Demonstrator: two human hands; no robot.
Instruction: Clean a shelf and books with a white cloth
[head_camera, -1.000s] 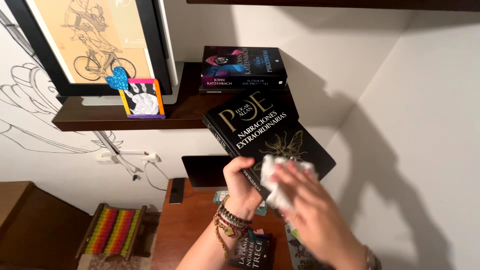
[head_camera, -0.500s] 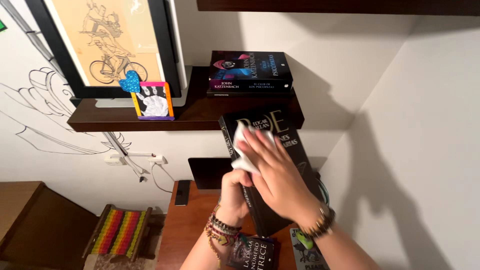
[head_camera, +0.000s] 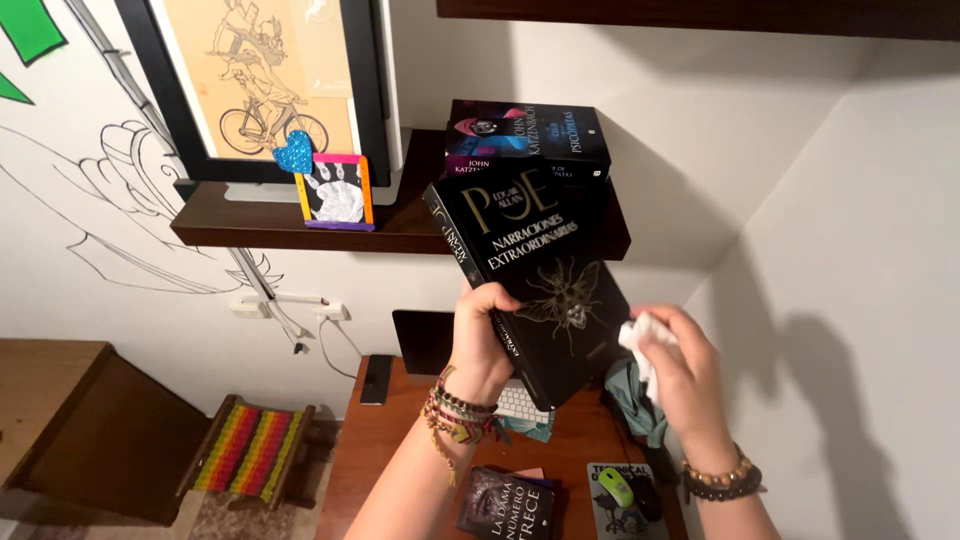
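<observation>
A home study corner is suggested by the wooden shelf (head_camera: 270, 225) with stacked books (head_camera: 525, 140) and a framed drawing (head_camera: 265, 80), mounted above a desk (head_camera: 400, 440).

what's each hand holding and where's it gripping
The left hand holds the black book by its spine edge, near the lower end, cover tilted up. The right hand holds a crumpled white cloth bunched in its fingers at the book's right edge.

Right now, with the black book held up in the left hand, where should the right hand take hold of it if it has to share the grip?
Probably the free long edge, near the lower right corner of the black book, coming in from the right. The left hand already clasps the spine side, the book tilts with its cover facing the camera, and the right hand, bunched on a white cloth, sits just beside that edge.
</observation>
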